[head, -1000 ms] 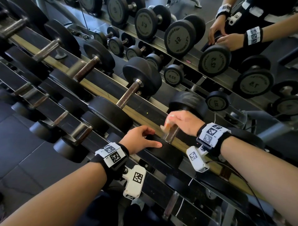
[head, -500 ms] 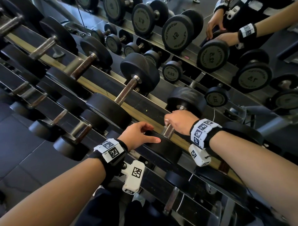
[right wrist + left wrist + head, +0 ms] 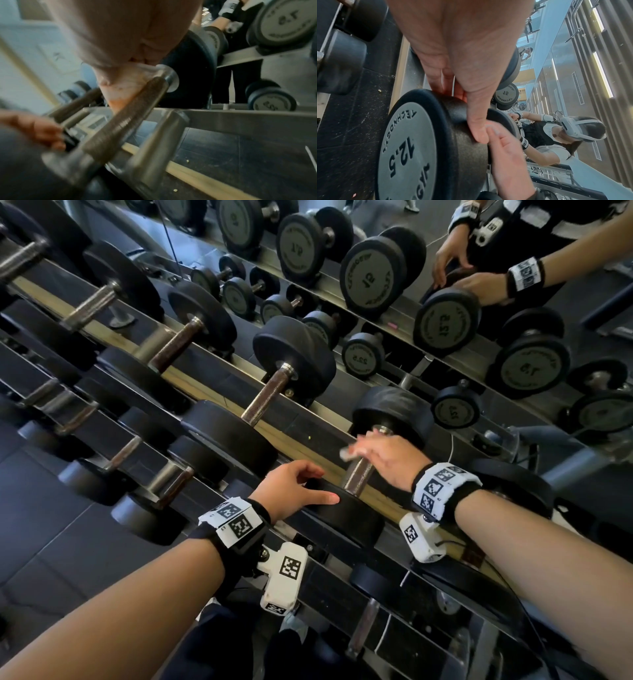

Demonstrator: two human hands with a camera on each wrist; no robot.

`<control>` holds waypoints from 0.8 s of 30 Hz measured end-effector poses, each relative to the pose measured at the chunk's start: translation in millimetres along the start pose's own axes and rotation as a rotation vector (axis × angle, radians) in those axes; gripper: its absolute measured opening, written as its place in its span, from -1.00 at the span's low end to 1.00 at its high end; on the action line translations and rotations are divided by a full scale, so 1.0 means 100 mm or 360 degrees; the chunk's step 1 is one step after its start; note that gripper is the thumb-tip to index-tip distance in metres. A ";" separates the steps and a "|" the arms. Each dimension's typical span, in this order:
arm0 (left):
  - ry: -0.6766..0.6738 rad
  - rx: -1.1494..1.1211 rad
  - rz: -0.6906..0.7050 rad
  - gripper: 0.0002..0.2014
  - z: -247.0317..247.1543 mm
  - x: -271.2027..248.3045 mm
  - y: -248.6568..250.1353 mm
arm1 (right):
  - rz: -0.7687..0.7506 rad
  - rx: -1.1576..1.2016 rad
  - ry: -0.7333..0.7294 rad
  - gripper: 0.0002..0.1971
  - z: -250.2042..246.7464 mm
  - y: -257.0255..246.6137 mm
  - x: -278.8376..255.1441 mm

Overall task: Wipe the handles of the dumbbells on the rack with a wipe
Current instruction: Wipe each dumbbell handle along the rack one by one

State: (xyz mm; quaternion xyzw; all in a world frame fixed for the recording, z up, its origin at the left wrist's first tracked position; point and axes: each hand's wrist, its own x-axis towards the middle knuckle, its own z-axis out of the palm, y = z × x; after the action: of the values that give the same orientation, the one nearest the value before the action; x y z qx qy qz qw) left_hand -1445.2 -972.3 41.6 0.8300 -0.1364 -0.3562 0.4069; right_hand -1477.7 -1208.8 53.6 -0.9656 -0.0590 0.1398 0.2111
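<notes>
A black 12.5 dumbbell (image 3: pixel 346 518) lies on the rack's top tier, its knurled handle (image 3: pixel 358 477) bare at the near end. My left hand (image 3: pixel 308 484) grips the near weight head (image 3: pixel 409 148), thumb on the rim and fingers curled over its inner edge. My right hand (image 3: pixel 366 445) is at the far end of the handle (image 3: pixel 123 121), close to the far head (image 3: pixel 390 412). It holds a thin whitish wipe (image 3: pixel 345 453) against the metal. In the right wrist view the wipe (image 3: pixel 125 83) is pressed between hand and handle; this view is blurred.
More dumbbells line the tier to the left, the nearest (image 3: pixel 267 395) a hand's width away. A lower tier (image 3: pixel 164 477) holds smaller ones. A mirror behind the rack reflects the dumbbells (image 3: pixel 445 320) and my arms. Dark tiled floor (image 3: pixel 51 542) lies at lower left.
My right hand has slid with the wipe up the handle, from near its lower end towards the far weight head. The left hand has kept its hold on the near head.
</notes>
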 end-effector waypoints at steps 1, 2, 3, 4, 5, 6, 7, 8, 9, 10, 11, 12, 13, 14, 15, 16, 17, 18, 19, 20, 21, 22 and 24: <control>0.0003 0.0005 0.0000 -0.41 0.00 0.00 0.01 | -0.0018 -0.0177 -0.0115 -0.62 0.05 0.02 -0.03; 0.0005 0.0007 -0.0002 -0.41 0.00 0.00 0.01 | -0.0042 -0.0249 -0.0150 -0.62 0.09 0.01 -0.07; 0.0009 0.0005 -0.0004 -0.41 0.00 0.00 0.00 | -0.0049 -0.0201 -0.0118 -0.64 0.10 0.00 -0.11; 0.0013 0.0003 -0.0005 -0.41 0.01 0.00 0.00 | -0.0057 -0.0127 -0.0086 -0.67 0.11 -0.03 -0.16; 0.0014 0.0007 -0.0003 -0.41 0.01 0.00 0.00 | -0.0078 -0.0063 -0.0065 -0.71 0.11 -0.06 -0.20; 0.0012 0.0013 0.0001 -0.41 0.01 -0.01 0.00 | -0.0087 -0.0020 -0.0075 -0.75 0.12 -0.09 -0.23; 0.0010 0.0017 0.0007 -0.41 0.01 -0.01 0.00 | -0.0097 0.0007 -0.0099 -0.76 0.14 -0.10 -0.27; 0.0007 0.0016 0.0009 -0.41 0.01 -0.01 0.00 | -0.0076 0.0060 -0.0132 -0.76 0.15 -0.11 -0.30; 0.0004 0.0010 0.0009 -0.40 0.01 -0.01 0.00 | -0.0025 0.0136 -0.0161 -0.74 0.16 -0.12 -0.33; 0.0004 0.0004 0.0010 -0.40 0.01 -0.01 -0.01 | 0.0033 0.0218 -0.0167 -0.73 0.16 -0.10 -0.36; 0.0005 0.0002 0.0012 -0.40 0.01 0.00 -0.02 | 0.0082 0.0322 -0.0129 -0.74 0.15 -0.07 -0.40; 0.0006 0.0004 0.0014 -0.41 0.01 0.00 -0.02 | 0.0127 0.0485 -0.0035 -0.75 0.14 -0.05 -0.45; 0.0007 0.0006 0.0016 -0.41 0.01 0.00 -0.02 | 0.0167 0.0706 0.0111 -0.77 0.14 -0.03 -0.51; 0.0004 0.0006 0.0016 -0.42 0.01 0.01 -0.02 | 0.0217 0.0929 0.0291 -0.77 0.14 -0.01 -0.57; 0.0001 0.0005 0.0018 -0.42 0.01 0.02 -0.02 | 0.0280 0.1096 0.0489 -0.76 0.15 0.01 -0.62; -0.0001 0.0005 0.0018 -0.42 0.01 0.02 -0.03 | 0.0375 0.1180 0.0674 -0.78 0.18 0.03 -0.66; 0.0001 0.0008 0.0021 -0.42 0.01 0.03 -0.03 | 0.0498 0.1226 0.0800 -0.79 0.22 0.05 -0.69; 0.0004 0.0013 0.0025 -0.43 0.01 0.04 -0.03 | 0.0623 0.1271 0.0872 -0.79 0.27 0.06 -0.71; 0.0007 0.0019 0.0030 -0.43 0.01 0.04 -0.03 | 0.0736 0.1302 0.0902 -0.80 0.33 0.08 -0.72; 0.0010 0.0023 0.0031 -0.43 0.02 0.05 -0.04 | 0.0820 0.1281 0.0926 -0.77 0.38 0.10 -0.72; 0.0012 0.0025 0.0032 -0.43 0.02 0.05 -0.04 | 0.0877 0.1249 0.0946 -0.73 0.43 0.11 -0.71; 0.0012 0.0023 0.0031 -0.43 0.02 0.04 -0.05 | 0.0909 0.1235 0.0969 -0.72 0.48 0.12 -0.68; 0.0005 0.0019 0.0034 -0.43 0.01 0.04 -0.05 | 0.0965 0.1208 0.1013 -0.82 0.53 0.14 -0.60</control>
State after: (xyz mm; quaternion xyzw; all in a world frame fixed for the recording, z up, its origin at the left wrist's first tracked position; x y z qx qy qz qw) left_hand -1443.2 -971.9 34.8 0.8314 -0.1468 -0.3498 0.4060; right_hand -1550.1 -1210.8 15.9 -0.7905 0.3408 -0.0920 0.5005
